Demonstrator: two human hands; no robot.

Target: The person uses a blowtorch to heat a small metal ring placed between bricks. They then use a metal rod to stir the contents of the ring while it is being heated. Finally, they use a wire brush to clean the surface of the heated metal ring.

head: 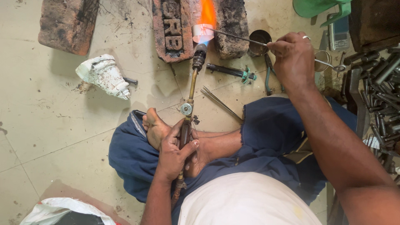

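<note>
Left hand (177, 152) grips the gas torch (190, 98) handle, fingers closed. Right hand (293, 58) pinches a thin rod (237, 36) holding a metal ring (203, 32) in the flame (207, 14) between bricks (173, 29).

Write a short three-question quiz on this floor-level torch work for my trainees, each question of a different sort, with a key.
1. True or false: the left hand grips the torch handle.
2. Multiple choice: the flame plays on a small metal piece that sits
A) between two bricks
B) inside the round tin
C) on the white broken casting
3. Fill the gap: the right hand holds a thin ____ whose tip reaches the heated piece.

Key
1. True.
2. A: it sits between the lettered brick and the brick beside it.
3. Rod.
</note>
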